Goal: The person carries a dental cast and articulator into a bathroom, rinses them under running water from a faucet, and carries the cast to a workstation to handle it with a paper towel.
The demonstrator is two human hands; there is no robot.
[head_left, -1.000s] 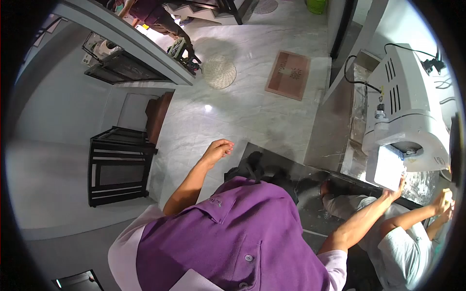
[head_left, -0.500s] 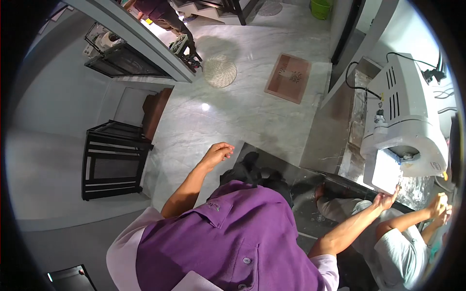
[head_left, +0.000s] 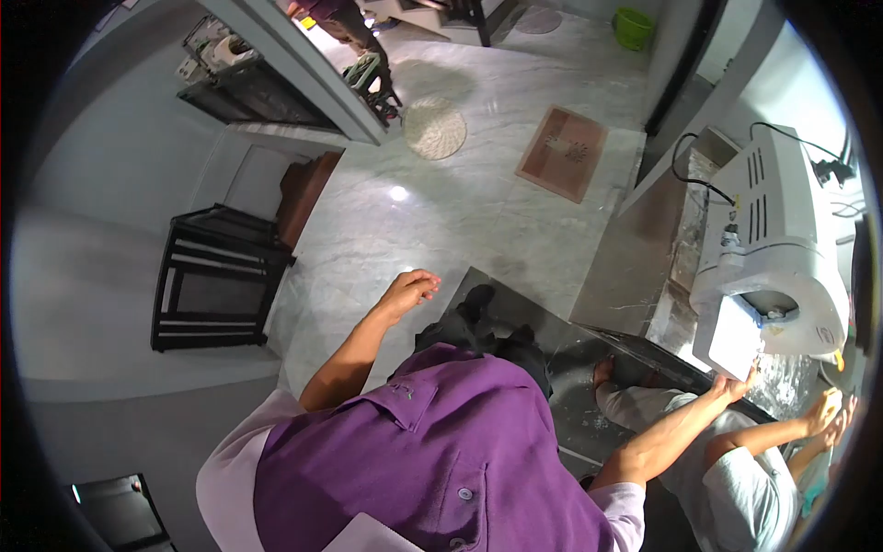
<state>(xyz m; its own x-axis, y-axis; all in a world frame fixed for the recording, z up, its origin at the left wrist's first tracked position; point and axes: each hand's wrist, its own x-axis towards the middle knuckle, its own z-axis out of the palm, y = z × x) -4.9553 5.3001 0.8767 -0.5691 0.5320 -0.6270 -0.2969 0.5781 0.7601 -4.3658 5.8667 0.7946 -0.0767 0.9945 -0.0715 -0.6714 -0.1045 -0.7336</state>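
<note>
My left hand (head_left: 410, 293) hangs over the pale tiled floor, its fingers curled, with no object visible in it. At the right, my right hand (head_left: 735, 386) is raised against the lower edge of a white box-shaped part (head_left: 731, 339) at the front of a large white machine (head_left: 777, 221). Its fingers are partly hidden by that part, and whether they grip it is unclear. The machine stands on a worktop (head_left: 682, 248) smeared with white powder or residue.
A person in light clothes (head_left: 750, 474) sits at the lower right, hands (head_left: 828, 419) raised close to my right hand. A black gate (head_left: 221, 281), a brown mat (head_left: 563, 153), a round mat (head_left: 435, 129) and a green bin (head_left: 632, 29) lie around. Another person (head_left: 345, 23) stands beyond.
The view has shifted slightly. My right hand stays at the white part, now more behind its lower corner. My left hand keeps its pose.
</note>
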